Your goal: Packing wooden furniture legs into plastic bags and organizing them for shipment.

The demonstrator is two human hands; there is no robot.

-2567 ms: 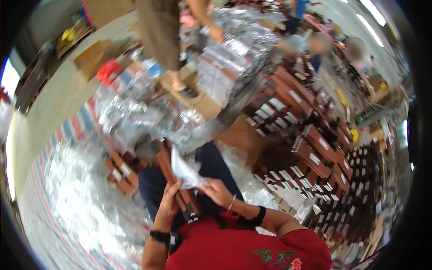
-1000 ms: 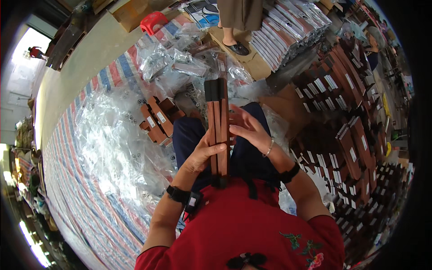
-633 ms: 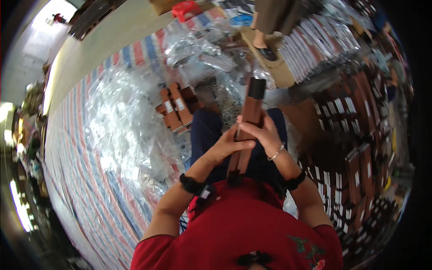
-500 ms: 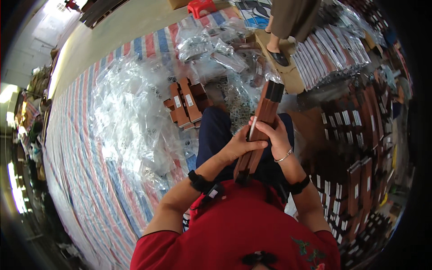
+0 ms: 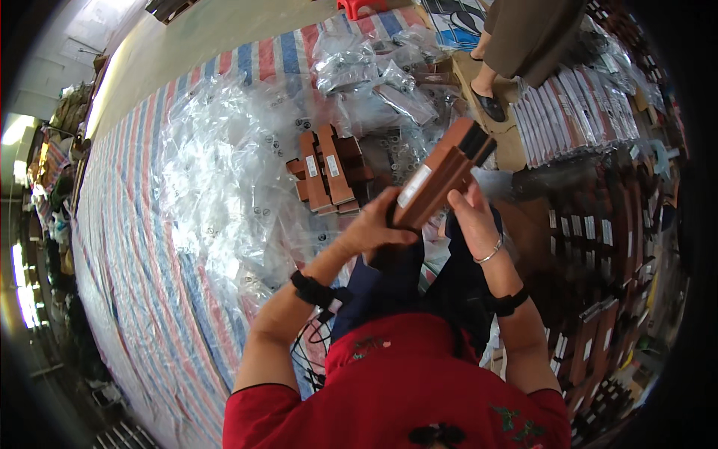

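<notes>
1. Brown, white-labelled board stacks (image 5: 613,232) at right look bare, seemingly left to do.
2. A clear plastic bag heap (image 5: 217,187) lies at left.
3. Plastic-wrapped brown bars (image 5: 576,116) stand stacked, seemingly done.
4. The reddish-brown, black-ended bar bundle (image 5: 443,179), unwrapped, is between both hands.
5. The left hand's (image 5: 372,226) grip holds it; the right hand (image 5: 477,223) touches its side, firmness unclear.

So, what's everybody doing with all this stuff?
Someone in a red shirt holds some brown pieces together. The left hand grips their lower end; the right hand is at their side. A heap of clear plastic lies on a striped sheet, beside a small brown stack. Another person stands on cardboard.
</notes>
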